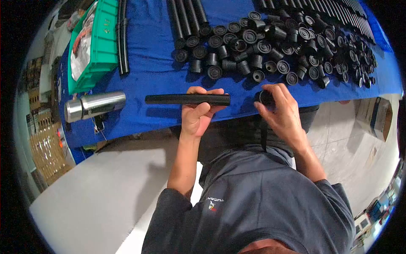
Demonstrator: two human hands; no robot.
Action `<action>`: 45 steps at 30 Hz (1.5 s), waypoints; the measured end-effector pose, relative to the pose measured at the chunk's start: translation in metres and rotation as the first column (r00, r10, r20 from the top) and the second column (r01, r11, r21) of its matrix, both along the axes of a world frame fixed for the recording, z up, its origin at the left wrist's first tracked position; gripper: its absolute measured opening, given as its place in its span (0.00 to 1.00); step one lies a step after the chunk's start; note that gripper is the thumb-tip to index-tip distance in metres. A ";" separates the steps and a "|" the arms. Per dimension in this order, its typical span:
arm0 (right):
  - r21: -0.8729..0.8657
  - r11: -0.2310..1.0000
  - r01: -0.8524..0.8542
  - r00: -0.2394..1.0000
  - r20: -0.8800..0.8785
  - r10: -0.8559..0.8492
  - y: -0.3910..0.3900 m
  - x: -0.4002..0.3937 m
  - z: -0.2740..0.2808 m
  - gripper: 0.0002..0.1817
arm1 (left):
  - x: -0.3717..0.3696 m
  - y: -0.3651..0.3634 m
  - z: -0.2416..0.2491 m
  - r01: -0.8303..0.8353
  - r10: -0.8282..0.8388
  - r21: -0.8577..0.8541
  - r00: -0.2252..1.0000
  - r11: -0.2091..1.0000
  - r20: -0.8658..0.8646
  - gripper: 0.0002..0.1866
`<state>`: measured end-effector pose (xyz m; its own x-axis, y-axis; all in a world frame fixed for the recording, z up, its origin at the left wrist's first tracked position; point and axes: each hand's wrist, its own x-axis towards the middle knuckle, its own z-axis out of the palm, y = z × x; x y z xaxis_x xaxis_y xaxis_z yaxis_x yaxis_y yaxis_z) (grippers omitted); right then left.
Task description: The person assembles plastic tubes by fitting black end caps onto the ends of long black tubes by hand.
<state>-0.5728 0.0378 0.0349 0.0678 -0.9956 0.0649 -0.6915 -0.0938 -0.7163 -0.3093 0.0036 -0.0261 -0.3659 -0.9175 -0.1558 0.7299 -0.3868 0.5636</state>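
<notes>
Black tube (187, 99) held level in the left hand (198, 113), just above the near edge of the blue-covered desk (148, 84), open end toward the right. Right hand (281, 112) closed around a black end cap (265, 98), apart from the tube's end by a small gap.

Judged as a fitting step: cap onto tube end. Best done by keeping the tube steady and horizontal, gripped nearer the right end so it cannot swing. Line the cap's open side square to the tube's mouth before pressing; a tilted start likely jams or skews. Push straight along the tube's axis, perhaps with a slight twist, fingertips kept off the seam. Which way the cap faces cannot be told; fingers hide most of it.

Farther back on the desk, a heap of loose black caps (279, 46) and more tubes (188, 17) lie. At the left, a green bin (99, 46) and a steel flask (95, 106), well clear of both hands.
</notes>
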 end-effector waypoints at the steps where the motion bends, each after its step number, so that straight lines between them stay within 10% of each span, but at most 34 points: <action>1: 0.085 0.996 -0.021 0.977 0.211 0.002 -0.001 0.005 -0.003 0.24 | -0.002 0.000 0.001 -0.016 0.016 -0.021 1.000 1.000 0.007 0.20; 5: 0.246 0.958 -0.146 0.655 0.750 -0.093 -0.008 0.034 -0.026 0.25 | -0.002 -0.005 0.003 -0.066 0.070 -0.084 0.996 0.994 0.048 0.21; 22: -0.087 0.963 -0.254 0.848 0.458 0.265 -0.029 0.046 -0.038 0.23 | -0.002 -0.004 0.008 -0.119 0.143 -0.100 0.949 0.988 0.282 0.17; 45: -0.063 0.974 -0.217 0.828 0.517 0.218 -0.027 0.049 -0.039 0.24 | -0.006 -0.005 0.010 -0.154 0.160 -0.044 0.933 0.987 0.322 0.19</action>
